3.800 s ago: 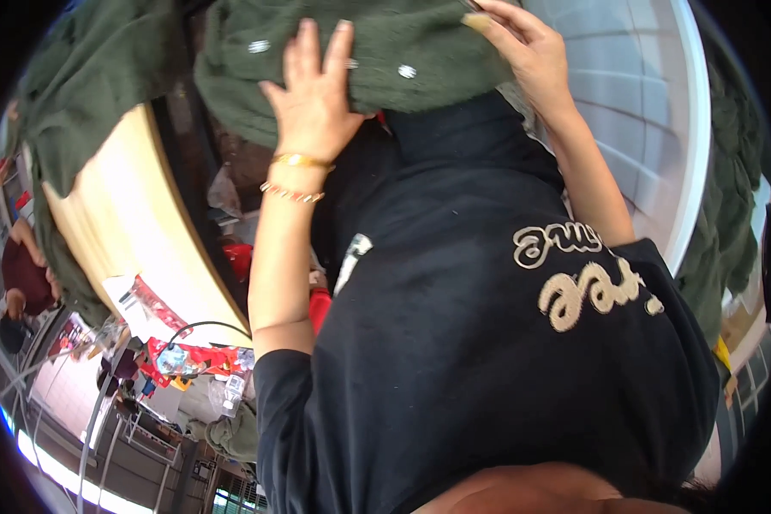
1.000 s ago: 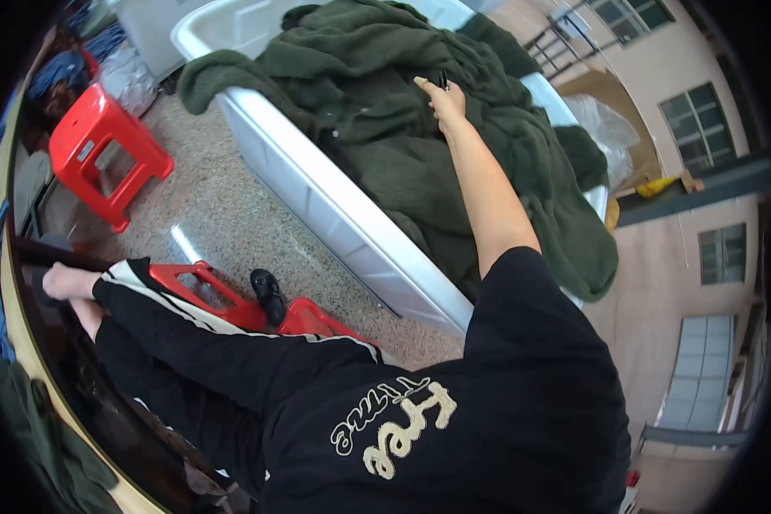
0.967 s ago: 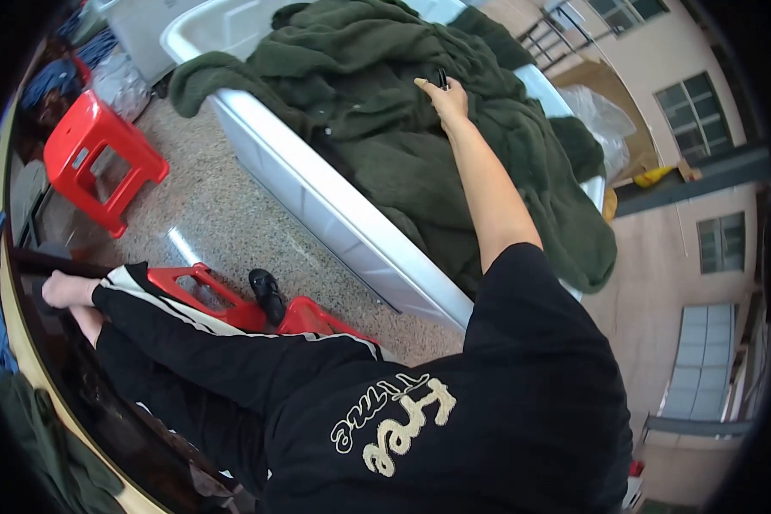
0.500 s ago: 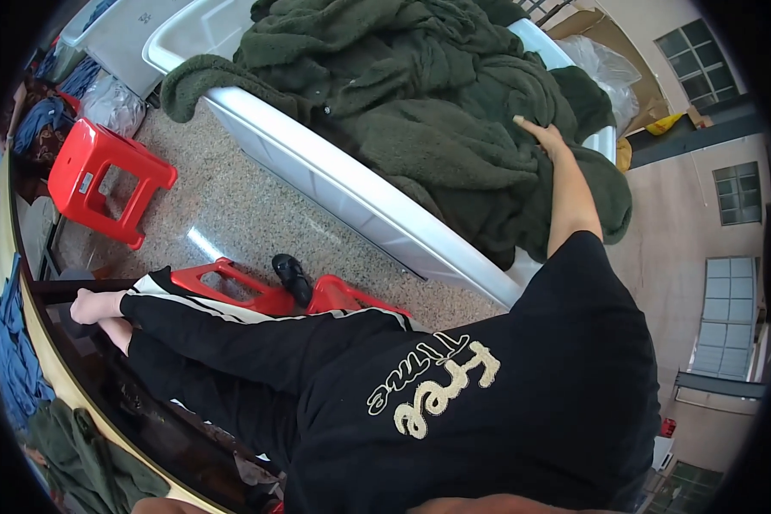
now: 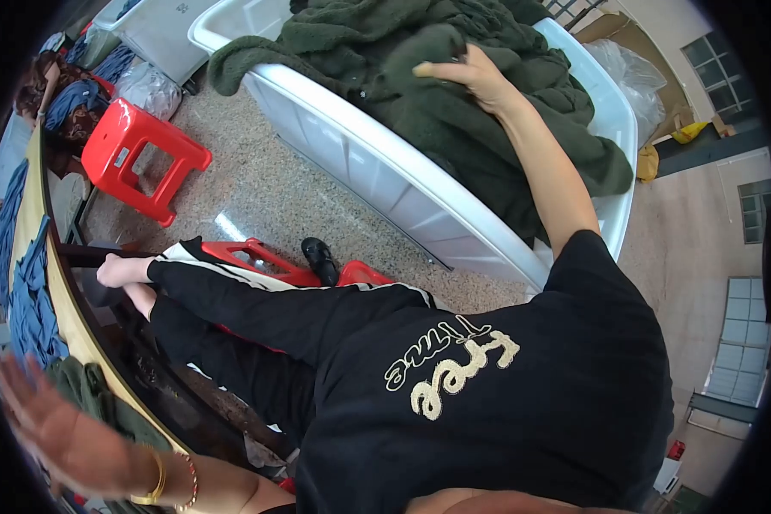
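My right hand reaches into a large white plastic bin heaped with dark green fleecy fabric. It is closed on a fold of that fabric; the thumb lies on top and the other fingers are mostly hidden. My left hand, with a gold bracelet and a beaded one at the wrist, is raised at the lower left. Its fingers are spread, slightly blurred, and hold nothing. Behind it, a piece of dark green fabric lies on the light wooden table.
A red plastic stool stands between table and bin; more red plastic shows beside my legs, near a black shoe. Blue cloth lies along the table. Another person is at the far left. A cardboard box stands behind the bin.
My right hand has moved leftward over the heap, lifting some green fabric with it. My left hand has come into view at the lower left. The whole view has shifted slightly.
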The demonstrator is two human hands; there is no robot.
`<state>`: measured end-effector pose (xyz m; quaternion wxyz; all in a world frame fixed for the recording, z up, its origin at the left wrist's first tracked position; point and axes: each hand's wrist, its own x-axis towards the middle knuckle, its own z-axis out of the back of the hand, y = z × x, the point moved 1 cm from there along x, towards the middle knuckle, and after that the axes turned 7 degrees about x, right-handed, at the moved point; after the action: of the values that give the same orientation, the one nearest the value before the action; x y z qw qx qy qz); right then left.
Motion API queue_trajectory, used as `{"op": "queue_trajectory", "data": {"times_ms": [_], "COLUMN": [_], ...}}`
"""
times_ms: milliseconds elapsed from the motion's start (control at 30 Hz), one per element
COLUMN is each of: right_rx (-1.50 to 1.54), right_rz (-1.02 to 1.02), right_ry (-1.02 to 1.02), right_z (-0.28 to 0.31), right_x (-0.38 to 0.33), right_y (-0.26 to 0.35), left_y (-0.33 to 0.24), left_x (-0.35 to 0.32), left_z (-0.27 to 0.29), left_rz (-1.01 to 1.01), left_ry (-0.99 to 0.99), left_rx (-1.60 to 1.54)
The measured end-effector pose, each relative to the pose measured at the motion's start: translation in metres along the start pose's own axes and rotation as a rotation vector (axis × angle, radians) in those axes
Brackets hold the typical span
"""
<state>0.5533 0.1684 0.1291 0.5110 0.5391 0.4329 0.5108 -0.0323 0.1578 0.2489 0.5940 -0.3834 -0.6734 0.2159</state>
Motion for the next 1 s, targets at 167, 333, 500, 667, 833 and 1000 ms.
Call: {"op": "queue_trajectory", "data": {"times_ms": [167, 333, 500, 667, 833, 1000], "right_rx": [-0.030, 0.134, 0.417, 0.247, -0.590, -0.396], "right_rz": [0.175, 0.377, 0.251, -0.041, 0.194, 0.160], "right_ry": [0.449, 0.711, 0.863, 1.084, 1.048, 0.964], "right_z": [-0.151, -0.302, -0.426, -0.499, -0.450, -0.344], "right_x": [0.003, 0.011, -0.013, -0.036, 0.005, 0.048], "right_y": [0.078, 0.078, 0.071, 0.028, 0.028, 0.067], "left_y": [0.079, 0.128, 0.119, 0.140, 0.116, 0.105], "left_x": [-0.044, -0.125, -0.177, -0.210, -0.218, -0.227], "left_z": [-0.057, -0.050, -0.066, -0.047, -0.017, 0.066], "left_rz": [0.411, 0.798, 0.908, 0.986, 0.823, 0.527], "left_ry": [-0.152, 0.136, 0.284, -0.195, -0.331, -0.442], "left_rx": [0.355, 0.227, 0.080, -0.275, -0.284, -0.860]}}
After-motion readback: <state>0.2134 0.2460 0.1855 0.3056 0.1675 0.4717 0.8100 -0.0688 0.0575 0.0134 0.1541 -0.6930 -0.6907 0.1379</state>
